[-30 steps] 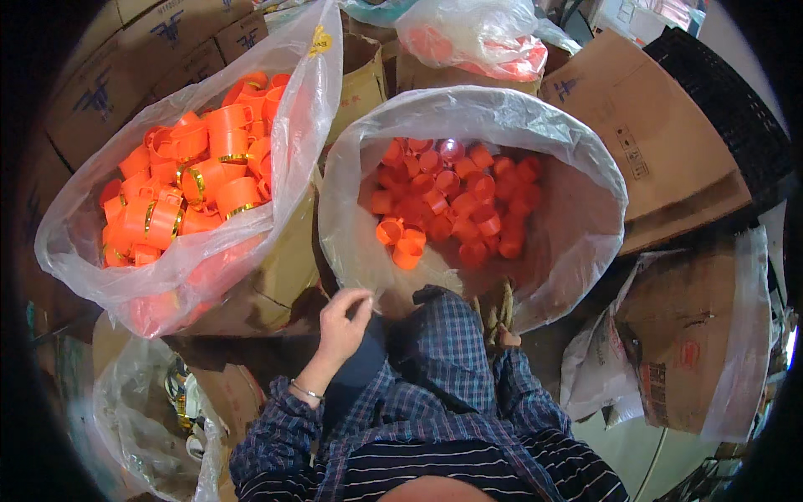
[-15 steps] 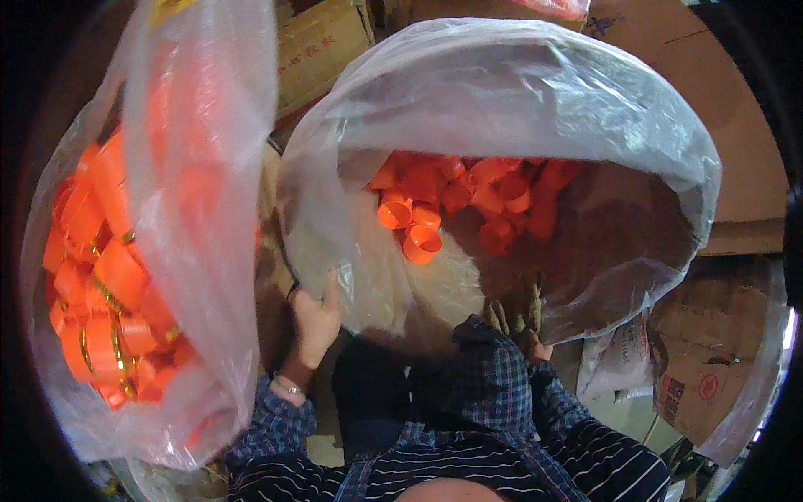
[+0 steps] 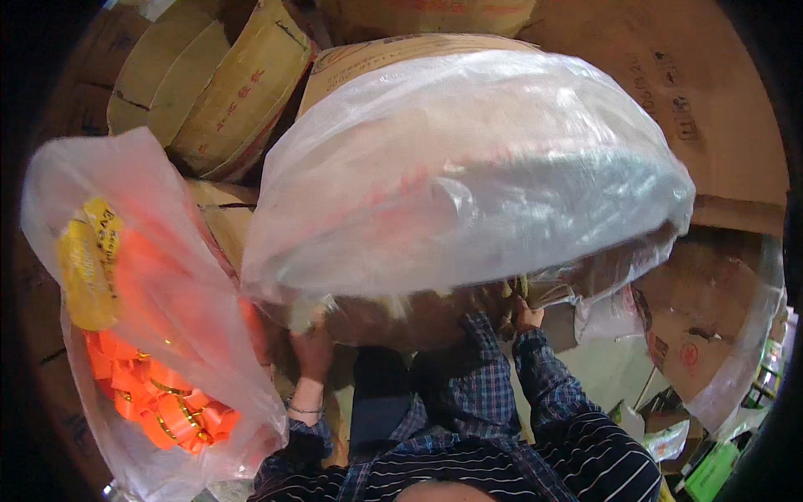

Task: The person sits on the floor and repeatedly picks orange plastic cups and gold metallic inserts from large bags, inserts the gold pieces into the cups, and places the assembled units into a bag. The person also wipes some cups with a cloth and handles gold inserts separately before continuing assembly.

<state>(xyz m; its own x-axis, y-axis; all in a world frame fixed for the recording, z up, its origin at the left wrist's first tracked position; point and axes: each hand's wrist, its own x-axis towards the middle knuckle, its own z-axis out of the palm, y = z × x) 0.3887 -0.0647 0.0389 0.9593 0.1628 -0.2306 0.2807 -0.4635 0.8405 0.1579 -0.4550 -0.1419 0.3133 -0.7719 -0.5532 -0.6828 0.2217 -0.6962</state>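
Observation:
A large clear plastic bag (image 3: 468, 192) spreads in front of me over a cardboard box, its near edge hanging low. Faint orange shows through the film; the orange plastic pieces inside are mostly hidden. My left hand (image 3: 313, 345), a bracelet at its wrist, grips the bag's near left edge, its fingers partly veiled by film. My right hand (image 3: 527, 316) holds the near edge further right, with yellowish glove-like fingertips against the film. At the left stands another clear bag (image 3: 176, 217) with orange ribbon bows (image 3: 167, 402) trimmed in gold; neither hand touches it.
An open cardboard carton (image 3: 230, 100) stands at the far left, and a tall cardboard box (image 3: 669, 100) at the far right. Right of my right hand are a white sack (image 3: 611, 316) and a worn carton (image 3: 711, 326). Something green (image 3: 713, 470) lies at the lower right.
The bag's far rim has come down toward me, covering the mouth and the orange pieces seen before. The bag of bows appears lower. Both hands stay at the near edge.

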